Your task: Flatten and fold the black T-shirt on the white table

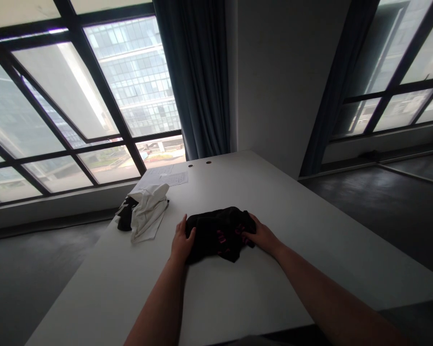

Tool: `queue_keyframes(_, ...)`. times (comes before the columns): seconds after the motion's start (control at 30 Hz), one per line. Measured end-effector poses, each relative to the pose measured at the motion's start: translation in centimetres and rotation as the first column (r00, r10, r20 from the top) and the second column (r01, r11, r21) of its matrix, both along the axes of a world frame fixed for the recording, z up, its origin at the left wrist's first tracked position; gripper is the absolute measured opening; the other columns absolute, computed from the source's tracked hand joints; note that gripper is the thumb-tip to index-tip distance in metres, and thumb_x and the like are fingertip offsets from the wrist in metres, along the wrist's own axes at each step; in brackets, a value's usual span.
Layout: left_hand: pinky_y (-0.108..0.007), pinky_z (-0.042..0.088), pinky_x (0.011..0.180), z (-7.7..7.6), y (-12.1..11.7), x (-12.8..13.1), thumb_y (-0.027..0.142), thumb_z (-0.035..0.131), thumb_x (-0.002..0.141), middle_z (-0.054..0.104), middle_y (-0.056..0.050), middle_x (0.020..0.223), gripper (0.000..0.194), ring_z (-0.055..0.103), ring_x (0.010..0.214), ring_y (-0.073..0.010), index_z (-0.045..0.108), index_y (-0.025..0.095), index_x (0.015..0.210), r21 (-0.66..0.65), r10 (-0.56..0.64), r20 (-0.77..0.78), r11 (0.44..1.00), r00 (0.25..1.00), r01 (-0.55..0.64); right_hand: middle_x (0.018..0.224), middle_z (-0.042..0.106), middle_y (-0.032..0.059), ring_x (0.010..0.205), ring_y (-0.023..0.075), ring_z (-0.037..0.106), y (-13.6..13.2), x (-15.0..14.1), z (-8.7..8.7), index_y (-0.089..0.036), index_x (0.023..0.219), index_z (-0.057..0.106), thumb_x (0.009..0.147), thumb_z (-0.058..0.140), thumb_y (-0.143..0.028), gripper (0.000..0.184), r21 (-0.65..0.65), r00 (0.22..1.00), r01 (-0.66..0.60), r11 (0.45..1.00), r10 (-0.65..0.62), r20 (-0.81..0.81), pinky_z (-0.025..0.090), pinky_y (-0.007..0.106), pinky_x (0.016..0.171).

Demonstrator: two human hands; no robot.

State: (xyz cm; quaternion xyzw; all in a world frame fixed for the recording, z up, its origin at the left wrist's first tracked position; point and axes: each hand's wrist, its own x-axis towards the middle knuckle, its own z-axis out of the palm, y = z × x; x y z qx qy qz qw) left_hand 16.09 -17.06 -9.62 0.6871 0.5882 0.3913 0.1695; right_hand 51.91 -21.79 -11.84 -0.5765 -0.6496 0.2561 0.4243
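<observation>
A black garment (pixel 209 235) with pink print lies bunched on the white table in front of me. My left hand (pixel 182 244) is closed on its left side, thumb towards the garment and fingers along the outer edge. At the opposite side, my right hand (pixel 265 236) grips the right end, its thumb near the pink print and its other fingers partly hidden behind the fabric. The garment's underside is out of sight.
Left of the garment, a crumpled white cloth (pixel 149 211) rests against a black item (pixel 125 216) near the table's left edge. Papers (pixel 175 179) lie behind it. Two round holes pierce the far end of the white table (pixel 223 298). Windows and a dark curtain (pixel 202 81) stand beyond.
</observation>
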Motion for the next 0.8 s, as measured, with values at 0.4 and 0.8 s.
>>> queue_keyframes(0.4,-0.04,0.056,0.091,2.0,-1.7,0.6,0.053,0.058,0.094,0.082,-0.01,0.101,0.04,0.076,0.099,-0.0316,0.084,0.024,0.105,-0.159,-0.279,-0.041,0.95,0.959,0.269,0.144,0.061,0.0112,0.133,0.0313,0.058,-0.1,-0.1,-0.2,-0.027,0.142,0.052,0.084,0.069,-0.044,0.063,0.215,0.994,0.11,0.97,-0.102,-0.05,0.044,0.052,0.115)
queue_keyframes(0.8,-0.045,0.047,0.114,0.7,-2.6,2.6,0.048,0.046,0.101,0.072,-0.011,0.132,0.047,0.064,0.126,-0.0285,0.075,0.024,0.13,-0.049,-0.469,0.046,0.881,0.882,0.471,0.144,0.064,0.0132,0.129,0.0347,0.064,0.8,0.4,-1.4,-0.027,0.154,0.045,0.085,0.07,-0.055,0.078,0.106,0.966,0.254,0.961,-0.246,-0.086,0.049,0.055,0.11)
